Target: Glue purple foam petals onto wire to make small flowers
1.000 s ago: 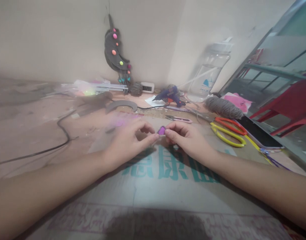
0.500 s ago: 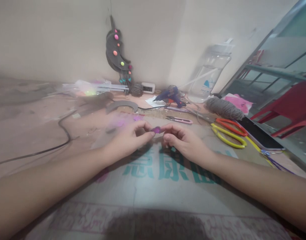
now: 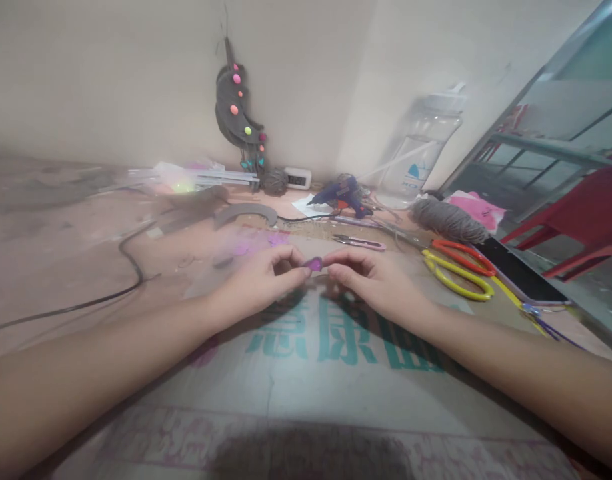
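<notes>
Between my hands is a small purple piece [image 3: 315, 265] with a dark grey edge. My left hand [image 3: 273, 273] pinches it between thumb and index finger from the left. My right hand [image 3: 371, 277] is closed in a pinch at the piece's right edge, its index fingertip touching or almost touching it. A thin greyish strand seems to run just below, towards the right thumb; what the right fingers hold is too small to make out. Both hands are above a whitish printed sheet [image 3: 306, 393] with green characters.
Behind the hands are pink-handled thread snips [image 3: 361, 243], a blue glue gun [image 3: 342, 197] and a grey felt crescent [image 3: 247, 212]. To the right are yellow-and-red-handled scissors [image 3: 459, 277], a phone [image 3: 521, 270], grey yarn [image 3: 451, 219] and a water bottle [image 3: 419, 153]. A black cord [image 3: 131, 263] crosses the left side.
My right fingers have drawn closer together at the purple piece, and the thumb has risen towards the index finger. The purple piece is turned a little more towards me. The view has shifted slightly.
</notes>
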`<state>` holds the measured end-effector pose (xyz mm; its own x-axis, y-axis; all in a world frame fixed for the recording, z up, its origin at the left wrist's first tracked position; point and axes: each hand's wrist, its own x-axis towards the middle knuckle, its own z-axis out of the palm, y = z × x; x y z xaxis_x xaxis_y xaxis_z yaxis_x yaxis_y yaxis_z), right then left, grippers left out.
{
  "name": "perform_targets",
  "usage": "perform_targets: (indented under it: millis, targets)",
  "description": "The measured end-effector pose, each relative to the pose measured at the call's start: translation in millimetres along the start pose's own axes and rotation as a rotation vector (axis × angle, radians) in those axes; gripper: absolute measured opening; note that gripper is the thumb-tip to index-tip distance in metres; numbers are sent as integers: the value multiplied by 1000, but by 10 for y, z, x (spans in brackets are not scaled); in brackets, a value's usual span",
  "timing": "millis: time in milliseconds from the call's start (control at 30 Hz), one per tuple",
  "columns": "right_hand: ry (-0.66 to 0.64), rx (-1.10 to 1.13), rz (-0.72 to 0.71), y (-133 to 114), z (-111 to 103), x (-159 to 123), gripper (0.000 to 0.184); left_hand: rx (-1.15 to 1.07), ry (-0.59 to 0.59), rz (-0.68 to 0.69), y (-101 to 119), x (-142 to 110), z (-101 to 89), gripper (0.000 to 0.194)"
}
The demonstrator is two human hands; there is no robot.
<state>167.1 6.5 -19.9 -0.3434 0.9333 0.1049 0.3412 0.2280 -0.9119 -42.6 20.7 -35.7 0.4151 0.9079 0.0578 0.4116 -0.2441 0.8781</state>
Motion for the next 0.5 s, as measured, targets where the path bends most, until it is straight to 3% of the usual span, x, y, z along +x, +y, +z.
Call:
perform_targets:
  millis: [300,500]
  targets:
    - [-20,26,26,19,39,17,17,147,8,103,50,-36,41,23]
    - [-13,30,61,34,24,15,20,442,316,544,50,-83,28,23]
